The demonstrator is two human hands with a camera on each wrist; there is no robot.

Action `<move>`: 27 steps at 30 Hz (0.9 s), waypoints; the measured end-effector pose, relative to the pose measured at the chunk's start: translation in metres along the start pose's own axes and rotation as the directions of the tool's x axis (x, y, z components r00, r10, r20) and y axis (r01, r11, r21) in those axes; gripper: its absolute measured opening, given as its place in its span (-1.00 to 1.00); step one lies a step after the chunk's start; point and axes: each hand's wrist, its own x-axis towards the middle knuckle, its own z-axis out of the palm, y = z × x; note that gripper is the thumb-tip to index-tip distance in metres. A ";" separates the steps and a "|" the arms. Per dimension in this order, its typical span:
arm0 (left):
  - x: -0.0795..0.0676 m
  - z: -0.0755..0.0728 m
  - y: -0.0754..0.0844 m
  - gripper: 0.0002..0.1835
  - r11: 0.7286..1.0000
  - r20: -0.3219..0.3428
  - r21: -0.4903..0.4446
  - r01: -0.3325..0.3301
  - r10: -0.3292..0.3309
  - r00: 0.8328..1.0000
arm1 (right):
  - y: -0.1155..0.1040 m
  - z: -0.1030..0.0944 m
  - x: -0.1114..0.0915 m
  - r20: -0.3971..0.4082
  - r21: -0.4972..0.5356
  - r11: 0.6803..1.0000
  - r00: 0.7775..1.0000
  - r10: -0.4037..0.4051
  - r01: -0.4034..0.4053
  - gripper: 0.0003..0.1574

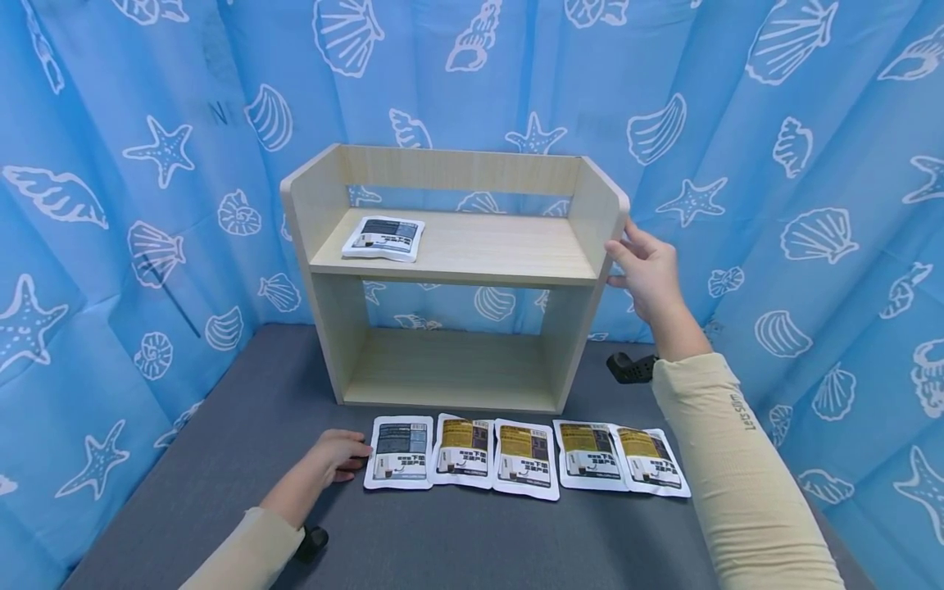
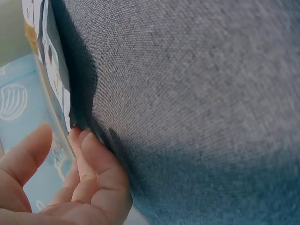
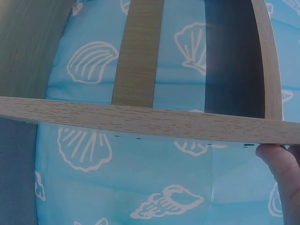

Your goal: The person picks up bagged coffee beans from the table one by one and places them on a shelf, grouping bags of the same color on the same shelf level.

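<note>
At the left end of a row of pouches, my left hand (image 1: 335,456) is right at the edge of a white pouch with a dark blue-grey label (image 1: 401,451). In the left wrist view its fingertips meet the pouch's edge, while the thumb (image 2: 29,152) stands apart. My right hand (image 1: 649,266) is raised at the outer side of a small two-tier wooden shelf (image 1: 457,283), its fingers touching the right side panel (image 1: 599,215) near the upper front. The right wrist view shows the thumb (image 3: 276,164) against that panel's edge.
Another dark-labelled pouch (image 1: 383,238) lies on the upper tier at the left. To the right of the pouch at my left hand, several yellow-labelled pouches (image 1: 525,459) lie along the grey tabletop (image 1: 472,541). A blue seashell curtain (image 1: 472,74) hangs behind the shelf.
</note>
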 end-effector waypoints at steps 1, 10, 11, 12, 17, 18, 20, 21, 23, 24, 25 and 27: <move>0.000 0.001 0.000 -0.55 1.000 -0.005 0.001 0.000 0.000 1.000 | 0.000 0.000 0.000 -0.001 -0.001 1.000 1.000 -0.002 0.002 -0.27; 0.001 0.009 0.005 -0.66 1.000 -0.054 0.028 0.002 -0.001 0.999 | 0.001 -0.001 -0.002 -0.001 -0.004 1.000 1.000 -0.009 0.009 -0.25; 0.001 0.009 0.006 -0.67 1.000 -0.060 0.027 0.009 -0.008 0.998 | 0.001 -0.001 -0.002 0.000 -0.007 1.000 1.000 -0.012 0.012 -0.24; 0.001 0.010 0.007 -0.69 1.000 -0.064 0.027 0.014 -0.013 0.998 | 0.001 -0.001 -0.002 0.003 -0.006 1.000 1.000 -0.016 0.016 -0.24; 0.001 0.011 0.008 -0.70 0.999 -0.056 0.008 0.033 -0.032 0.998 | 0.001 -0.001 -0.002 0.006 0.001 1.000 1.000 -0.019 0.019 -0.23; 0.000 0.011 0.008 -0.69 1.000 -0.048 0.003 0.027 -0.027 0.998 | 0.001 -0.001 -0.001 0.007 0.005 1.000 1.000 -0.018 0.018 -0.23; -0.002 0.011 0.007 -0.67 1.000 -0.034 -0.013 0.015 -0.016 0.999 | 0.001 -0.001 -0.001 0.009 0.013 1.000 1.000 -0.014 0.014 -0.24; -0.003 0.010 0.007 -0.65 1.000 -0.027 -0.023 0.007 -0.008 1.000 | 0.001 -0.001 -0.001 0.010 0.015 1.000 1.000 -0.013 0.013 -0.24; -0.004 0.011 0.006 -0.63 0.999 -0.011 -0.045 -0.010 0.010 1.000 | 0.000 -0.001 -0.001 0.011 0.012 1.000 1.000 -0.012 0.012 -0.24; -0.005 0.011 0.006 -0.62 0.998 -0.005 -0.055 -0.020 0.020 1.000 | 0.000 -0.001 -0.001 0.012 0.012 1.000 1.000 -0.010 0.010 -0.24; -0.005 0.011 0.005 -0.62 0.997 -0.001 -0.067 -0.025 0.025 1.000 | 0.000 -0.001 -0.001 0.013 0.009 1.000 1.000 -0.008 0.008 -0.24; -0.005 0.012 0.005 -0.59 0.995 0.012 -0.094 -0.039 0.040 0.999 | 0.000 -0.001 -0.001 0.015 0.005 1.000 1.000 -0.006 0.005 -0.24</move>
